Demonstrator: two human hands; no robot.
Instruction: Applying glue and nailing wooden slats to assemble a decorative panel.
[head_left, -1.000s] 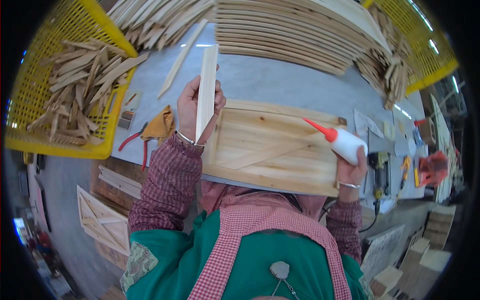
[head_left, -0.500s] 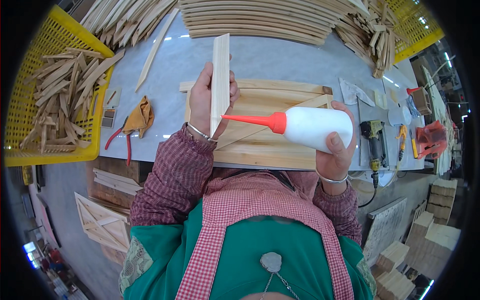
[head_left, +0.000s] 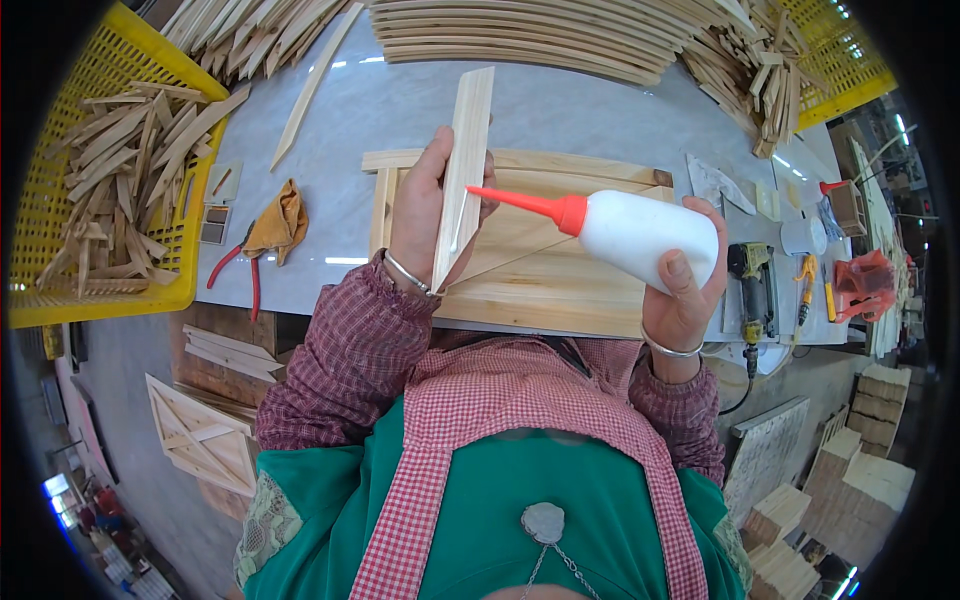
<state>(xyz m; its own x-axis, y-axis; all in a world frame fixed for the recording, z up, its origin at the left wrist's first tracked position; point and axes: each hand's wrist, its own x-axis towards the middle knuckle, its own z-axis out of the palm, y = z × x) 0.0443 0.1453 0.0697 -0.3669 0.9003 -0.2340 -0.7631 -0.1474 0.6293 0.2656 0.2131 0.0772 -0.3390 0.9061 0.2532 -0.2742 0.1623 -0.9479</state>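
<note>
My left hand (head_left: 425, 205) is closed round a pale wooden strip (head_left: 468, 140) with slanted ends, held upright above the bench. In my right hand (head_left: 690, 285) is a white squeeze bottle (head_left: 640, 235) with a long red nozzle, tilted so its tip touches or nearly touches the strip's face. A line of white glue (head_left: 458, 228) shows on the strip below the tip. Under both hands lies a wooden panel (head_left: 560, 310) with a frame and a diagonal brace, partly hidden by my left hand and the bottle.
Yellow crates (head_left: 190, 235) of wood offcuts stand left and far right. Stacked strips (head_left: 530, 40) line the back of the grey bench (head_left: 330, 215). Red-handled pliers (head_left: 255, 285) and a tan cloth (head_left: 280, 225) lie left; a nail gun (head_left: 750, 285) and red plastic bag (head_left: 865, 285) right.
The nozzle tip has moved up along the strip, leaving a white glue line below it. The strip has shifted slightly right and leans more; the bottle has tilted, its base lower.
</note>
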